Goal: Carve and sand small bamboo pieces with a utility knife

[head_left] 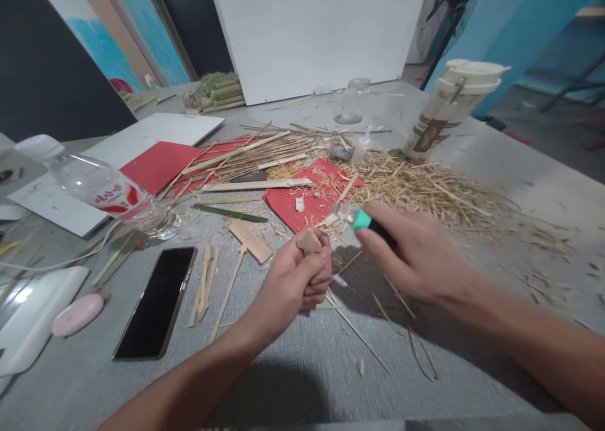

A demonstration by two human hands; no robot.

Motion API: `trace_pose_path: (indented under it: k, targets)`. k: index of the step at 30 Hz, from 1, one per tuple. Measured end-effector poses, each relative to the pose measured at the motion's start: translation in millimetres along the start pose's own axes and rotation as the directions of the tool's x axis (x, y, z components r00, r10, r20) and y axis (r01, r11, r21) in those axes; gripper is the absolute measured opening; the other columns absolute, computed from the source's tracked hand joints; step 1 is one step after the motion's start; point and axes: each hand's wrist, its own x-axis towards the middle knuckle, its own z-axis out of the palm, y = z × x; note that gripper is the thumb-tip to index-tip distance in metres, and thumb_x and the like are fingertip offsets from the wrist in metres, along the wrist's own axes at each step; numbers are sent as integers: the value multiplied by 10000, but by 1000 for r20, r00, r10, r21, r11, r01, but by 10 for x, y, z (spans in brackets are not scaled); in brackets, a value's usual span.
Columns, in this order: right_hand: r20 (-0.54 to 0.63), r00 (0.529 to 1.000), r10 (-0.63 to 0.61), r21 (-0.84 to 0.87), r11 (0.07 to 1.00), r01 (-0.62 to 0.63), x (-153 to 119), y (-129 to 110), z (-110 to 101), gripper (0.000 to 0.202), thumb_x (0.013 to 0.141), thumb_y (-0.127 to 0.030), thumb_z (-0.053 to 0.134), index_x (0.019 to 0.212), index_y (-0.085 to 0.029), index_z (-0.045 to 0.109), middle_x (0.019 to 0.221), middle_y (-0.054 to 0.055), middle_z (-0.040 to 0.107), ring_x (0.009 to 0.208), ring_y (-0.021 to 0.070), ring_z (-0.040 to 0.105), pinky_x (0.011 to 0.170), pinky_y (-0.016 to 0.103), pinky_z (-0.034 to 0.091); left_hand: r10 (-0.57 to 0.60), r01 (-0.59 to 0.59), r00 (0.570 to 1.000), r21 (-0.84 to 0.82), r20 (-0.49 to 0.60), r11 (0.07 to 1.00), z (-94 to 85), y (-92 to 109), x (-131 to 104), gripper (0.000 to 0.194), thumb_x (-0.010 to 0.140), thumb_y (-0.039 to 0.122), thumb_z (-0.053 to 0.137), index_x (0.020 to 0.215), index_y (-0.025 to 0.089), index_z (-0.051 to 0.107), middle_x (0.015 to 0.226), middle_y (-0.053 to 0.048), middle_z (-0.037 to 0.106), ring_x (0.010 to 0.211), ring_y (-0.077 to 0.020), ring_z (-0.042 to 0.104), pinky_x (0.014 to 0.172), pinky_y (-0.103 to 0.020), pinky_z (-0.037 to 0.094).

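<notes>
My left hand (302,276) is fisted around a small bamboo piece (309,240), whose pale tip pokes up above my thumb. Just to its right, my right hand (416,258) is closed on a teal-handled knife (362,218), blade end blurred, pointing at the piece. Beyond them a clear jar (353,100) stands on the tabletop (302,368); I cannot tell what it holds. A lidded cup (451,106) stands beside straw shavings (425,185). Both my forearms reach in from below.
</notes>
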Motion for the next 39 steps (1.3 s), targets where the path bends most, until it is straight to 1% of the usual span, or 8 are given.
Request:
trace_pose_path:
  k: [3, 8, 17, 21, 24, 28, 34, 39]
  targets:
    - [-67, 992, 104, -28, 994, -106, 28, 45, 8, 322, 1091, -389, 452, 818, -218, 451, 603, -45, 461, 511, 110, 384, 551, 290, 268, -9, 9, 1000, -34, -6, 999, 14, -13, 10, 162, 1050, 370, 605, 1021, 249, 501, 619, 114, 355, 482, -61, 205, 417, -145, 204]
    - [-19, 994, 110, 3, 994, -110, 20, 33, 42, 348, 1081, -415, 449, 789, -226, 423, 593, -39, 461, 517, 121, 399, 549, 298, 263, -8, 8, 1000, -31, -13, 999, 16, -5, 17, 138, 1055, 362, 572, 1027, 263, 479, 580, 123, 350, 440, -59, 177, 382, -134, 205]
    - [46, 991, 126, 34, 991, -128, 28, 13, 34, 348, 1077, -438, 443, 801, -225, 440, 602, -32, 475, 533, 123, 427, 560, 284, 277, -47, 46, 999, -159, -3, 986, -1, -12, 18, 321, 972, 411, 608, 930, 281, 317, 620, 116, 355, 467, -62, 125, 408, -157, 95]
    - [115, 993, 26, 94, 995, -37, 30, 15, 15, 309, 1079, -409, 448, 836, -219, 470, 622, -33, 495, 536, 117, 426, 573, 280, 281, 79, -84, 995, -93, -57, 992, 29, -28, 47, 303, 1015, 406, 678, 917, 240, 444, 690, 78, 445, 526, -64, 337, 479, -163, 299]
    - [156, 984, -90, 142, 988, 67, 25, 29, 12, 283, 1082, -381, 469, 864, -204, 507, 676, -27, 532, 573, 108, 445, 593, 274, 292, 134, -149, 979, -93, -150, 984, 43, -16, 66, 307, 970, 389, 762, 888, 197, 536, 748, 55, 453, 597, -60, 364, 537, -163, 328]
    - [175, 973, -151, 135, 982, 128, 18, 43, 17, 253, 1061, -352, 493, 880, -187, 557, 698, -23, 540, 587, 101, 456, 595, 276, 266, 100, -120, 974, -86, -205, 989, 5, -17, 54, 262, 908, 362, 788, 886, 184, 597, 743, 52, 431, 602, -68, 306, 532, -172, 273]
    - [181, 959, -219, 109, 973, 202, 8, 34, -1, 281, 1082, -396, 489, 943, -180, 604, 727, -9, 577, 602, 111, 483, 602, 290, 247, 144, -133, 981, 88, -130, 987, 25, -6, 29, 370, 734, 234, 920, 989, 199, 654, 840, 28, 602, 731, -98, 519, 715, -220, 467]
    - [202, 946, -254, 84, 967, 242, 4, 5, -32, 273, 1084, -408, 480, 984, -184, 600, 743, -5, 592, 608, 116, 489, 597, 303, 217, 135, -110, 968, 128, -213, 986, 115, 44, 16, 443, 677, 270, 965, 791, 205, 541, 679, 73, 525, 618, -81, 459, 646, -216, 451]
